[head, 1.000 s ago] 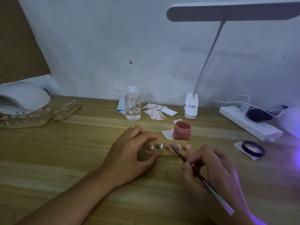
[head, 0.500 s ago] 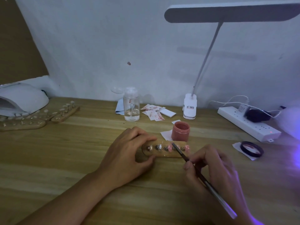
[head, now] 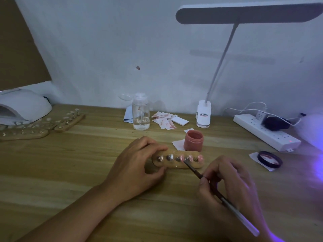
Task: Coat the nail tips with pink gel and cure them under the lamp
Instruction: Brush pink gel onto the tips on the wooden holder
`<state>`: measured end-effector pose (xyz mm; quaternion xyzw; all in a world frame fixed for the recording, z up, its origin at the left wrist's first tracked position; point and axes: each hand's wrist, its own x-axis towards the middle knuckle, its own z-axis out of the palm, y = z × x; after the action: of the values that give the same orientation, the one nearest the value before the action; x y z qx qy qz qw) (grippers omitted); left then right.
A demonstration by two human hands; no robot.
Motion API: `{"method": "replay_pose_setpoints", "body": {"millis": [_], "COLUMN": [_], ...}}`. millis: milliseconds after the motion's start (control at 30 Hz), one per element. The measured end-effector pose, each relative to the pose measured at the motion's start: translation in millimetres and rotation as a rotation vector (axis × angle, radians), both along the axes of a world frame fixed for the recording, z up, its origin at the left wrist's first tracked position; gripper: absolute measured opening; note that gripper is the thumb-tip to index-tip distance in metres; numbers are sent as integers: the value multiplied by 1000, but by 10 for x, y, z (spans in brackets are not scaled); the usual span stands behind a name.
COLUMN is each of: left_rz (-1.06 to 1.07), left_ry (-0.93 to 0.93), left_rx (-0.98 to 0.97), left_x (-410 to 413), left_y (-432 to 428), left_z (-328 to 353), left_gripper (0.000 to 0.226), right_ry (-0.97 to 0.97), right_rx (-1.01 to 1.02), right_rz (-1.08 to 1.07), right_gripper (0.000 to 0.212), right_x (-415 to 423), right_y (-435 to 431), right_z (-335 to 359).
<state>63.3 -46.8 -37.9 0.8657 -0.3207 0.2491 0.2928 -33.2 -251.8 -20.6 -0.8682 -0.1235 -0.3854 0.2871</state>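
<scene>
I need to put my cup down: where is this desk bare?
Bare wood lies between the spare holders and the left hand. Crowded: bottle, stained wipes and gel jar at the back; power strip at right.

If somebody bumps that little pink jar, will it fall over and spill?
Probably not easily: the pink jar looks short and wide and stands upright. Its top is open, so a hard knock might make it spill. Tipped over, its round wall would likely roll.
</scene>
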Motion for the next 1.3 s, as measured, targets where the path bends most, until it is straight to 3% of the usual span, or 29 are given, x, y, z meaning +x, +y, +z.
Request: {"method": "replay_pose_setpoints", "body": {"millis": [833,1033,1200,1300], "left_rz": [8,18,14,17], "left_ry": [87,184,235,244], "left_rx": [-5,13,11,13], "left_x": [29,79,120,130], "left_y": [-1,1,4,10], "left_z": [-20,-50,-86,-90], "left_gripper": [46,45,40,42], "right_ry": [1,-38,221,264], "right_rx": [11,252,602,603], "right_rz": [40,32,63,-51], "right_gripper": [9,21,12,5], "right_x": [-18,13,279,495], "right_y": [-8,-61,-217,-315], "right_z": [21,60,258,455]}}
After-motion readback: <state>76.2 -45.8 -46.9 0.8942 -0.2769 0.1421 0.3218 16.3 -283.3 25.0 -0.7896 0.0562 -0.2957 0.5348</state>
